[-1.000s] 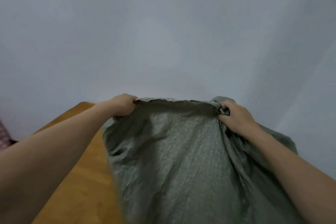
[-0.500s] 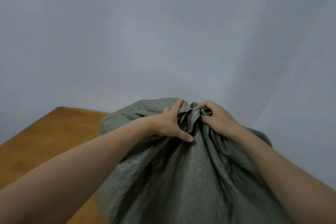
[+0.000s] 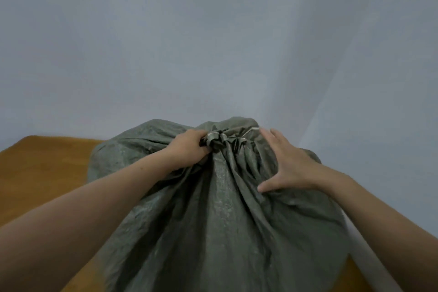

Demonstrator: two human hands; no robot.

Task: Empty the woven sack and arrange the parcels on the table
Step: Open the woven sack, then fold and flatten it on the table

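At the sack's gathered neck, your left hand clenches the bunched cloth. Your right hand lies flat just beside it, fingers straight, thumb splayed, grasping nothing. The sack stands on the wooden table in a corner of pale wall. Tabletop stretches wide to your left; on your right the wall runs close by the sack.

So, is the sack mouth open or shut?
Shut: the sack has its mouth gathered in a bunch, gripped by the left hand; the right hand rests flat beside it.
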